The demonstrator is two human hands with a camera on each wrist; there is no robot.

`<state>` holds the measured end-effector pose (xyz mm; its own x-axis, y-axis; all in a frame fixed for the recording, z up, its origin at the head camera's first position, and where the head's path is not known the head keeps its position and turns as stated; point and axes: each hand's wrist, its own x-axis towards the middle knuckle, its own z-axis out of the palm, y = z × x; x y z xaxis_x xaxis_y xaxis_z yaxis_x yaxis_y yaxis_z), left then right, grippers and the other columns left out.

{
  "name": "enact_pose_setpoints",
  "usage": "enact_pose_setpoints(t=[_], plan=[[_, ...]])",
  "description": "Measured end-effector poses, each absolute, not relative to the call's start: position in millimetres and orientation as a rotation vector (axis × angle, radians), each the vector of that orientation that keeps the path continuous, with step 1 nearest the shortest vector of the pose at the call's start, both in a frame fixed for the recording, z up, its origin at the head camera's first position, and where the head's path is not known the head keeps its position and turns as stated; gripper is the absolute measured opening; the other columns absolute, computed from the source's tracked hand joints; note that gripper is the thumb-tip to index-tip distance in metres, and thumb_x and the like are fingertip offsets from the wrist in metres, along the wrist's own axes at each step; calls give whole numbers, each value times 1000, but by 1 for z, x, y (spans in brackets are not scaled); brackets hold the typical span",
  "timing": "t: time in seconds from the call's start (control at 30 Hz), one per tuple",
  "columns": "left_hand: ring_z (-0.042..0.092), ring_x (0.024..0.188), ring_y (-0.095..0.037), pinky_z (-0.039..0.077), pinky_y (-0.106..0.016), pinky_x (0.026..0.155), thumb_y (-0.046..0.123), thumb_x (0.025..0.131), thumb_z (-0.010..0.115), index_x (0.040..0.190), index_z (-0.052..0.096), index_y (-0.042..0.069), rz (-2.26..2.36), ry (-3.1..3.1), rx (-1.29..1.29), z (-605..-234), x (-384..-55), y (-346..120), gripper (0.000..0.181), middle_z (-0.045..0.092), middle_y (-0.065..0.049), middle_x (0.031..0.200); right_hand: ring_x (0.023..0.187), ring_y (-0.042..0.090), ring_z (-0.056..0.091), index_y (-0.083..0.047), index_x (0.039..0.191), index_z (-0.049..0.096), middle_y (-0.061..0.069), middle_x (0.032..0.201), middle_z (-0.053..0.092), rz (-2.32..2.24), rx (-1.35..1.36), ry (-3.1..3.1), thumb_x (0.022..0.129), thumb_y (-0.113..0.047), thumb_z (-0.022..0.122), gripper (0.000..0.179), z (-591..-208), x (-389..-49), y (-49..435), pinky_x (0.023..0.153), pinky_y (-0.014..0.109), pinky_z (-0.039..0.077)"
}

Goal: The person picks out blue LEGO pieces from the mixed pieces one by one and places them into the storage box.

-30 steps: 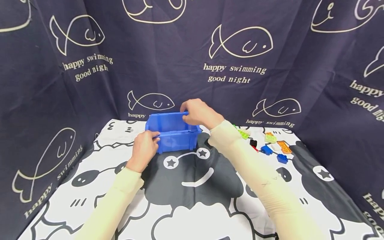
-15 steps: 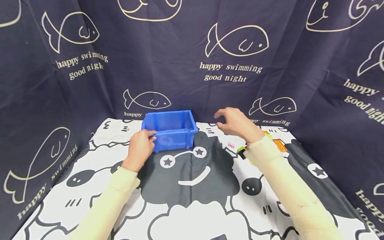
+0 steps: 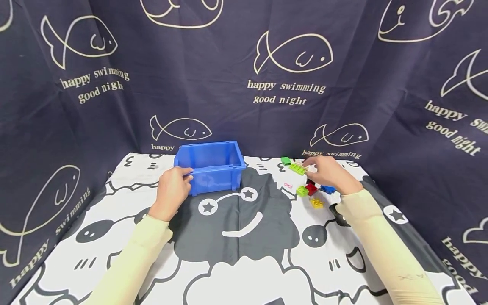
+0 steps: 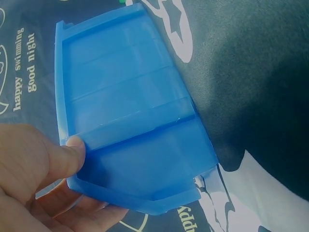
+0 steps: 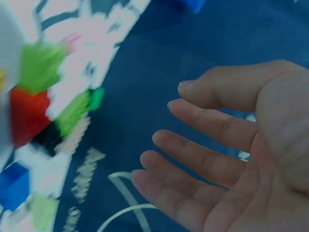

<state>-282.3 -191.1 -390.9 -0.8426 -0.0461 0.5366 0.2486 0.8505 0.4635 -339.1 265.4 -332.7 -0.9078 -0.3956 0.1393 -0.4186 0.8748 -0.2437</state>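
A blue plastic bin (image 3: 215, 180) stands at the back of the cloth, left of the middle. My left hand (image 3: 172, 188) grips its left front corner; in the left wrist view the thumb lies inside the wall and the fingers pass outside it. To the right, my right hand (image 3: 331, 173) hovers over a group of toy bricks with fingers loosely bent and nothing in the palm. Nearest its fingertips is a lime-green brick (image 3: 297, 169), with a green brick (image 3: 286, 161) beyond. A red brick (image 3: 311, 189) and a blue brick (image 3: 328, 189) lie below the hand, which hides some of the others.
A second lime-green brick (image 3: 302, 191) and a yellow brick (image 3: 316, 203) lie on the near side of the group. A dark fabric curtain (image 3: 244, 118) with fish drawings rises right behind the bin. A printed cloth (image 3: 244, 237) covers the table.
My right hand has moved from over the bin rightward to the bricks. The left hand has kept its hold on the bin. The head view has shifted slightly to the right.
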Motion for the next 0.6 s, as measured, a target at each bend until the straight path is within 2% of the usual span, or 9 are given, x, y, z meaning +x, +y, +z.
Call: enact_pose_setpoints(t=[0.3, 0.6], plan=[[72, 99, -47, 53, -59, 84, 2, 87, 73, 111, 80, 2, -707, -2478, -142, -389, -284, -195, 24, 77, -22, 103, 110, 44, 65, 2, 122, 70, 29, 120, 69, 377, 459, -3095, 86, -13, 69, 40, -370, -364, 304, 97, 60, 50], [72, 97, -46, 54, -59, 84, 2, 87, 74, 110, 80, 2, -717, -2461, -151, -393, -284, -192, 24, 77, -22, 101, 107, 44, 65, 6, 125, 68, 29, 120, 69, 336, 338, -3136, 86, -18, 70, 45, -391, -363, 325, 91, 57, 52]])
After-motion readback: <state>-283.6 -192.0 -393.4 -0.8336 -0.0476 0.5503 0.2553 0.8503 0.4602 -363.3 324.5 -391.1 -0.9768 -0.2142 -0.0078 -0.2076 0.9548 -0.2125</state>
